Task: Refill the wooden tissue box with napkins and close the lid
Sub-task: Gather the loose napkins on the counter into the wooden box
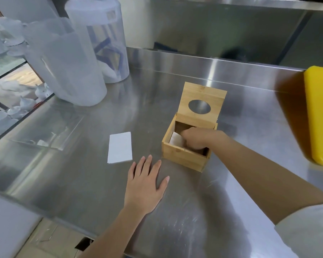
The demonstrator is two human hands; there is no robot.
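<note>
Right hand (196,138) reaches into the open bamboo tissue box (185,155), its grip curled on white napkins (176,140) inside; whether it actually clasps them cannot be told. Brushed steel table (82,183) carries everything. Two tall frosted plastic jugs (67,66) stand at 10 o'clock. Left hand (145,185) lies flat, fingers spread wide, at 7 o'clock of the box. Its hinged lid (201,101), with an oval hole, stands upright. Spare white napkin stack (120,147) lies at 9 o'clock.

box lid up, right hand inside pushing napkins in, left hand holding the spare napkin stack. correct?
Not quite. In the head view the left hand lies flat and empty on the steel counter, apart from the spare napkin stack. The lid is up and the right hand is inside the box.
</note>
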